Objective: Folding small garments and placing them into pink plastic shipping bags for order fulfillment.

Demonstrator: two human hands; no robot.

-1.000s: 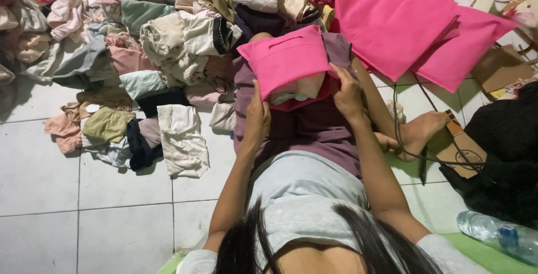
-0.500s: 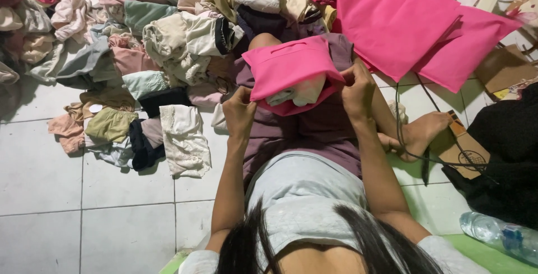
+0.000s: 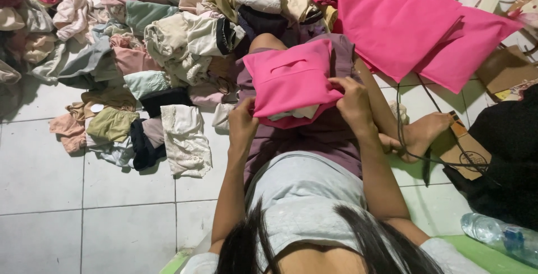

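Note:
I sit on a tiled floor with a small pink fabric bag (image 3: pixel 288 77) resting on my lap. A pale folded garment (image 3: pixel 294 113) shows at the bag's open near edge. My left hand (image 3: pixel 242 121) grips the bag's near left corner. My right hand (image 3: pixel 354 103) pinches the near right edge, fingers curled over the pink cloth. Both hands hold the bag's mouth, close to my purple skirt (image 3: pixel 319 139).
A heap of folded clothes (image 3: pixel 168 49) covers the floor left and ahead. A stack of larger pink bags (image 3: pixel 414 21) lies at the upper right. A black cable (image 3: pixel 409 139), cardboard (image 3: pixel 468 148), a dark bag (image 3: pixel 504 162) and a plastic bottle (image 3: pixel 499 235) sit to my right.
The bag has tilted and come slightly nearer on my lap. My left hand dropped toward the near left corner; my right hand closed over the bag's right edge.

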